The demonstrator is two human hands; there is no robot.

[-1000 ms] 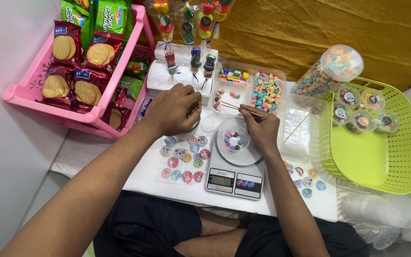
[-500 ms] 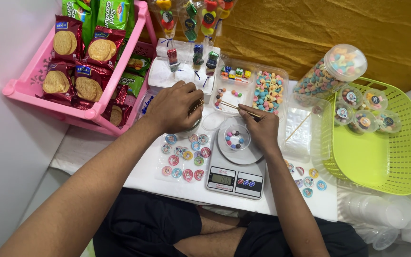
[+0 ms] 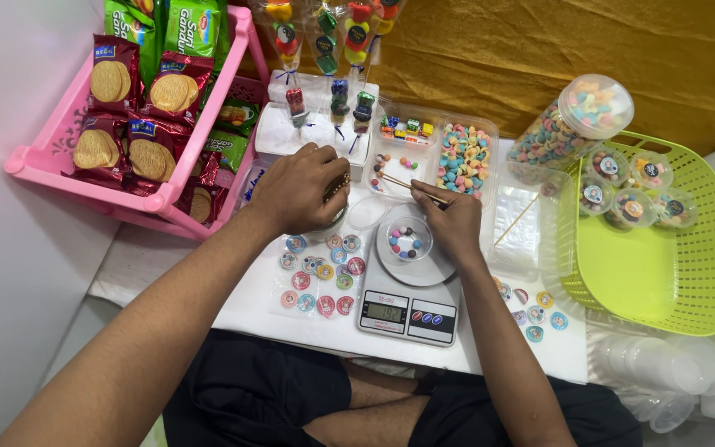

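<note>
Filling in hand: above the kitchen scale [image 3: 407, 308], the right hand [image 3: 455, 222] pinches a thin wooden stick [image 3: 407, 184]; the left hand [image 3: 301, 189] cups a container. Small candy cup [image 3: 408, 241] sits on the scale, likely needing more pieces.

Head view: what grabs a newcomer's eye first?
Centre stage, the right hand pinches a thin wooden skewer over a small clear cup of coloured candies sitting on a digital kitchen scale. The left hand rests beside it, above a sheet of round stickers. Bright flanks frame this: a pink basket of biscuit packets at left, a lime-green basket of filled cups at right.
</note>
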